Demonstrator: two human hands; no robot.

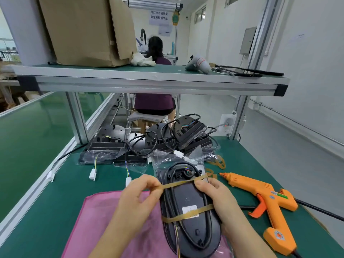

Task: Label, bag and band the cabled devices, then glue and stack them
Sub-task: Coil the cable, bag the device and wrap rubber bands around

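1 rubber band (195, 210) already circles the bagged device (188, 194) over its label (189, 209), above the pink cloth (104, 220). My left hand (138, 197) pinches a 2nd band (178, 184); my right hand (214, 198) grips the device and pins that band. Gluing with the hot-glue gun (260, 192) and stacking remain, I judge.

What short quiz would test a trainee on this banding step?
1. True or false: the orange glue gun lies on the green table, touched by neither hand.
2. How many tan rubber bands already sit snug round the black oval cabled device? A none; B one; C three.
3. Fill in: the left hand and right hand stretch a second band over the device, with a ____ mesh cloth beneath it.
Key: 1 true; 2 B, the lower band; 3 pink.
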